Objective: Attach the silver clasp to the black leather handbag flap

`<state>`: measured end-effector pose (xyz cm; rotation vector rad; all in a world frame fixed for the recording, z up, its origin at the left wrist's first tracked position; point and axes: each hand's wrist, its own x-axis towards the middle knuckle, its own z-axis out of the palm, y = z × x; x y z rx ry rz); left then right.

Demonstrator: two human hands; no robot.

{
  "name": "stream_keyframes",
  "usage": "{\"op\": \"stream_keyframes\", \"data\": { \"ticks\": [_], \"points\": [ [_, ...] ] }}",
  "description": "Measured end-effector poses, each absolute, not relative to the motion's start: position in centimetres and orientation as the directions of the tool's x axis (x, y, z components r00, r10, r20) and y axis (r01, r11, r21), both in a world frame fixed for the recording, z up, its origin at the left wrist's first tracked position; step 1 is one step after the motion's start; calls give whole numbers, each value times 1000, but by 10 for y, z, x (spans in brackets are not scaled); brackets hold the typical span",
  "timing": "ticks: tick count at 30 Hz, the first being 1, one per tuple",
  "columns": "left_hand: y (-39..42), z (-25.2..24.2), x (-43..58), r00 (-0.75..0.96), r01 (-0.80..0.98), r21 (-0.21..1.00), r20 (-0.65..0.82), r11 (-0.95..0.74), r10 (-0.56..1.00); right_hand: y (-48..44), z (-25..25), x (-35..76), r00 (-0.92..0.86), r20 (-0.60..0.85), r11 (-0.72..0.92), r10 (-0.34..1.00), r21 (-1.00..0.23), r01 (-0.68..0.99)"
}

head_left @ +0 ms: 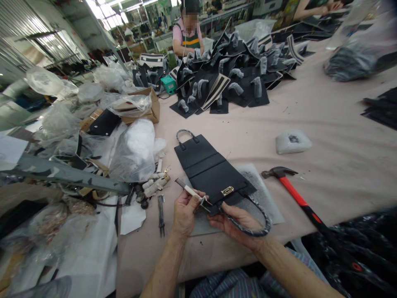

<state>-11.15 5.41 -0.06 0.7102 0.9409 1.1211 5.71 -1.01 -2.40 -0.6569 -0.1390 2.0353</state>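
A black bag panel (206, 161) lies across a pale slab (273, 207) on the table, with a gold clasp (227, 191) near its lower end. One wrapped handle (185, 133) stands at its far end. My left hand (186, 209) is closed on a slim tool (189, 188) with a pale body, its forked tip by the panel's near edge. My right hand (235, 223) grips the panel's near edge beside the second wrapped handle (263, 225), thumb on top.
A hammer (297, 194) with a red and black grip lies to the right, below a wrapped block (293, 141). Black panels (245, 89) pile up at the back, near a person (189, 37). Plastic bags (133, 145), a cardboard box (153, 105) and a forked tool (161, 215) are at left.
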Motion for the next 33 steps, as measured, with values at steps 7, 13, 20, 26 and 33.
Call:
{"op": "stream_keyframes", "data": {
  "ticks": [7, 13, 20, 26, 33],
  "points": [
    [58, 1, -116, 100, -362, 898, -228, 249, 968, -4, -25, 49, -247, -444, -473, 861, -522, -709],
    [58, 1, -115, 88, -377, 886, -255, 269, 963, -7, -16, 49, -237, -461, -493, 855, -580, -649],
    [50, 10, -103, -23, -454, 865, -253, 215, 967, -10, -13, 48, -203, -440, -454, 875, -599, -660],
    [51, 9, -101, -7, -420, 893, -183, 163, 983, -9, -13, 52, -237, -471, -503, 850, -589, -633],
    [49, 1, -103, -23, -385, 922, -54, 41, 998, -6, -11, 48, -226, -458, -481, 860, -577, -660]
  ]
}}
